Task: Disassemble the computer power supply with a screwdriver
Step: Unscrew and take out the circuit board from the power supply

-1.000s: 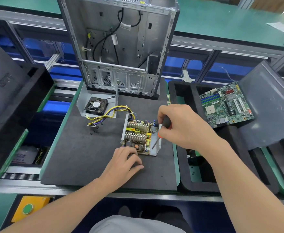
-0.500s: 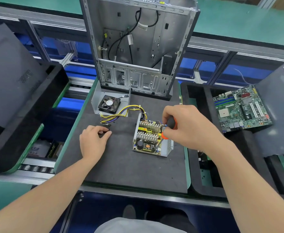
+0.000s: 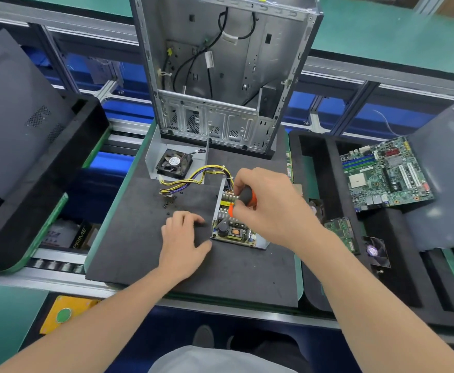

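The opened power supply [image 3: 235, 232] lies on the black foam mat [image 3: 145, 251], its circuit board and heat sinks exposed in a metal tray. My right hand [image 3: 269, 208] grips a black and orange screwdriver [image 3: 243, 199], held over the board with its tip hidden among the parts. My left hand [image 3: 184, 240] rests on the mat just left of the supply, its fingers loosely bent and its thumb near the supply's near left corner. A bundle of yellow and black wires [image 3: 193, 177] runs from the supply to the left.
An empty computer case [image 3: 220, 76] stands upright at the back of the mat. The supply's cover with a fan [image 3: 174, 164] lies before it, with several loose black screws [image 3: 170, 201] nearby. A motherboard [image 3: 384, 173] sits in a black foam tray on the right. Black trays stand left.
My left hand went from the supply's near edge to the loose screws on the left, then came back next to the supply. My right hand stays over the board with the screwdriver.
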A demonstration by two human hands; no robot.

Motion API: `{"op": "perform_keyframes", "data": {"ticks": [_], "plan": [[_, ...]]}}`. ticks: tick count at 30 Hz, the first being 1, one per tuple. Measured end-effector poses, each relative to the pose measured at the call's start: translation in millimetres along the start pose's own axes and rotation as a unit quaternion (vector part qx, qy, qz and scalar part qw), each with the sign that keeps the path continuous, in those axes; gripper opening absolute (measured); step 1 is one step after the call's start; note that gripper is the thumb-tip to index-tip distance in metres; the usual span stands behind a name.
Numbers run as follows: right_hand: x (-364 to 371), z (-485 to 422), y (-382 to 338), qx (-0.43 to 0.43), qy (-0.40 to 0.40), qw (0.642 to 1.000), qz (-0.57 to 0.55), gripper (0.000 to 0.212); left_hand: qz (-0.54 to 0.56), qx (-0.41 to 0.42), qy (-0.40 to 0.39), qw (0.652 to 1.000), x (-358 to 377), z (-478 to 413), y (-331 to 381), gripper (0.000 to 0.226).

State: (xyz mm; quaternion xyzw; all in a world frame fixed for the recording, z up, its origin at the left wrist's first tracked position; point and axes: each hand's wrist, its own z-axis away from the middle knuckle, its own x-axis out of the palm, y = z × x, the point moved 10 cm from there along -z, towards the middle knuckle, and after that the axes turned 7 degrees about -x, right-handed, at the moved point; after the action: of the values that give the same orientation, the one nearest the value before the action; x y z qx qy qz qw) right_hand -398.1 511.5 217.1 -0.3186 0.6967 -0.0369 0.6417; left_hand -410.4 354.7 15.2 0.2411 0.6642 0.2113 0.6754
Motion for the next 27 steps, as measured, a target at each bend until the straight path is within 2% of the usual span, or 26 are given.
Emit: {"op": "perform_keyframes", "data": {"ticks": [7,22,27], "plan": [[28.7,-1.9,-1.4,-0.017,-0.027,0.999,0.023,0.012,-0.117,0.003,0.039,0.992,8.0,-1.8,4.4,0.041],[37.9,-11.1,-6.7,-0.044,-0.076,0.996,0.032,0.013,-0.126,-0.010,0.057,0.990,9.2,-4.4,1.3,0.037],[33.3,-13.2,-3.9,-0.038,-0.059,0.997,0.025,0.014,-0.132,-0.010,0.058,0.990,9.6,-5.1,2.0,0.037]]}}
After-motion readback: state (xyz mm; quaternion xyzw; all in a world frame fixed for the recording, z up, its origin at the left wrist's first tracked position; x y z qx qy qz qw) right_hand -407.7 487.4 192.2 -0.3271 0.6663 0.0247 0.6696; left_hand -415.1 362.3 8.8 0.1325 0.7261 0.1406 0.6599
